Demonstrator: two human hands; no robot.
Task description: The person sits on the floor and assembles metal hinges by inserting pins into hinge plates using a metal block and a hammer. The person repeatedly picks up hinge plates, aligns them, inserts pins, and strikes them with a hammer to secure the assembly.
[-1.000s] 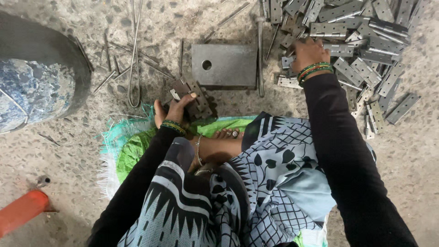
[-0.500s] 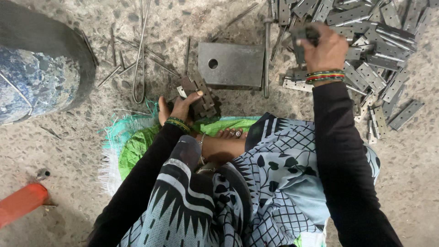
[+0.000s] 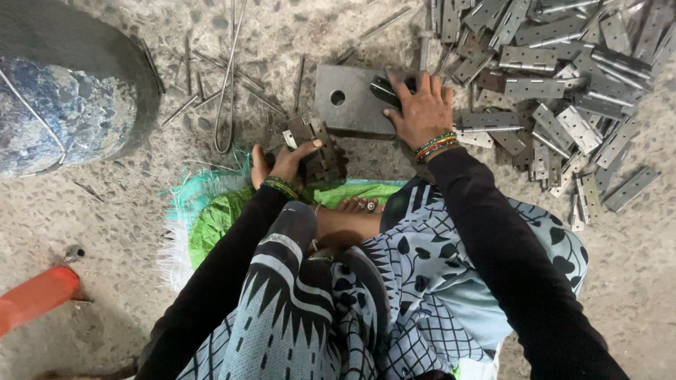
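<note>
My right hand [image 3: 421,107] presses a dark metal hinge piece [image 3: 384,90] onto the right end of a grey steel block [image 3: 348,105] with a round hole near its left side. My left hand [image 3: 285,163] rests on a small stack of brown hinges [image 3: 317,148] just in front of the block, fingers wrapped over them. Both wrists wear coloured bangles. My bare foot with toe rings [image 3: 355,206] lies between my arms.
A big heap of grey metal hinges [image 3: 563,91] spreads over the floor at the upper right. Thin metal rods [image 3: 229,77] lie scattered at top centre. A blue-grey round vessel [image 3: 63,98] stands upper left, an orange object [image 3: 35,299] lower left, a green woven sack [image 3: 211,218] under me.
My right hand came back from the hinge heap with a hinge piece and set it down on the steel block. My left hand stayed on the hinge stack.
</note>
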